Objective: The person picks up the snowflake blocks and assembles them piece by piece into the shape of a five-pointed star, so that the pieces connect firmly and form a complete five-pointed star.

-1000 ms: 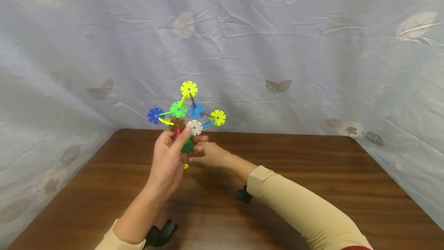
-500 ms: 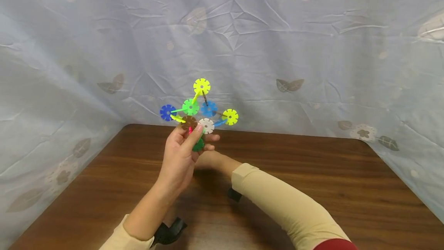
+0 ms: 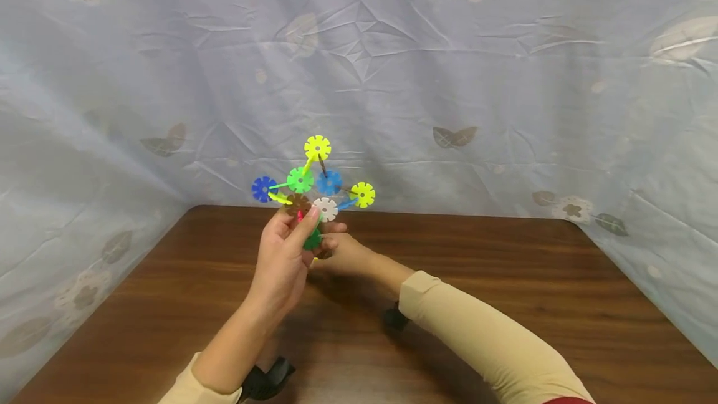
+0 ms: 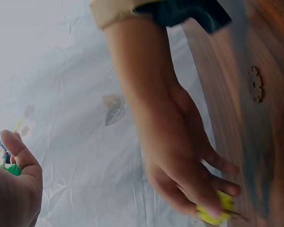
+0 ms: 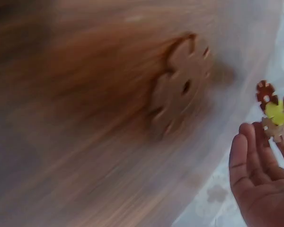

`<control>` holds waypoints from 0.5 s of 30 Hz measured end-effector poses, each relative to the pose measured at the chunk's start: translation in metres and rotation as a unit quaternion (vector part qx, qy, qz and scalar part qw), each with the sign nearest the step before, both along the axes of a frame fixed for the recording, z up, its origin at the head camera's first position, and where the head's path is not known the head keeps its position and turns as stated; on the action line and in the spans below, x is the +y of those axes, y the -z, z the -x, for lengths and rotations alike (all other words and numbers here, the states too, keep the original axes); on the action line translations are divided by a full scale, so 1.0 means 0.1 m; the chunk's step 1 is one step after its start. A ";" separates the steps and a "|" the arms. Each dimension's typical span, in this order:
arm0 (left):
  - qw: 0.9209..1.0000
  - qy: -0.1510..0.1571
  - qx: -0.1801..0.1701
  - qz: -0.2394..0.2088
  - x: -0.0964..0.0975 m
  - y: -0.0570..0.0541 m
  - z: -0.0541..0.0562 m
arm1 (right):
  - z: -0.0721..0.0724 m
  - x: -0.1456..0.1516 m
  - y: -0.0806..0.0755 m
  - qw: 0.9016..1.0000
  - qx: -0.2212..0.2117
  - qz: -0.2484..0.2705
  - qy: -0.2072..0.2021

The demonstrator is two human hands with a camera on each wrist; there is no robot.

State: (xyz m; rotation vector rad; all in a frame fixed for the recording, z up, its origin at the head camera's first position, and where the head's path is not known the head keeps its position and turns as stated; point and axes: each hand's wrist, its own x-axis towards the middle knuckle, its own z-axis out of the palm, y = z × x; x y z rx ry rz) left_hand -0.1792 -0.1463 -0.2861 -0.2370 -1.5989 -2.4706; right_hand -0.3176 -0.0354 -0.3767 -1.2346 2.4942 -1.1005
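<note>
My left hand (image 3: 283, 254) holds up a frame of interlocking notched plastic discs, with its thumb over the front by the white disc (image 3: 324, 209) and the green disc (image 3: 311, 239). Blue, brown and yellow discs (image 3: 363, 194) spread above the fingers. Behind and below it, my right hand (image 3: 350, 253) is partly covered by the left. In the left wrist view the right fingers pinch a yellow disc (image 4: 215, 208). The right wrist view shows this yellow disc (image 5: 277, 112) joined to a dark red-brown disc (image 5: 265, 94) and a tan one (image 5: 275, 130).
A single brown notched disc (image 5: 184, 87) lies on the wooden table (image 3: 477, 304); the left wrist view shows the brown disc (image 4: 256, 85) too. Pale patterned cloth (image 3: 359, 92) hangs along the table's back and sides. Black wrist bands (image 3: 268, 379) are on both arms.
The right hand dipped behind and below the left hand, then came back into sight beside it. The left hand keeps its hold on the disc frame. The head view shifted sideways and back.
</note>
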 end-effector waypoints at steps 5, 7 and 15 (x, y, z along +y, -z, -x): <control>1.000 0.004 -0.017 0.004 0.04 0.03 0.01 | -0.11 0.35 -0.06 0.996 -0.063 0.060 0.033; 1.000 0.003 -0.023 0.011 0.05 0.05 0.02 | -0.17 0.51 -0.09 0.992 -0.076 0.096 0.033; 0.999 0.019 -0.021 0.023 0.11 0.13 0.04 | -0.38 0.99 -0.20 0.965 -0.086 0.246 0.024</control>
